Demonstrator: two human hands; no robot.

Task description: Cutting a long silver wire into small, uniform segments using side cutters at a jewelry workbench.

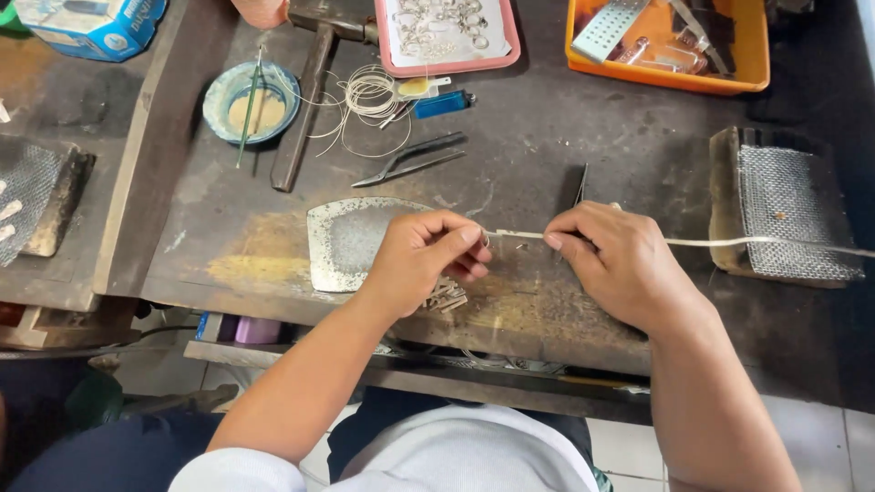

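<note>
My left hand (427, 255) pinches the near end of a thin pale metal strip (756, 241) between thumb and forefinger. My right hand (612, 260) grips the same strip a little further right. The strip runs straight out to the right, over a wire-mesh pad (791, 214), and leaves the view. A small heap of short metal pieces (447, 295) lies on the bench just under my left hand. A worn grey metal plate (346, 241) lies left of my left hand.
Dark pliers (410, 160) lie behind my hands, with a wire coil (372, 93), a blue lighter (441, 104) and a hammer (305, 100). A blue bowl (251, 102), a pink tray (447, 36) of rings and an orange tray (665, 41) stand at the back.
</note>
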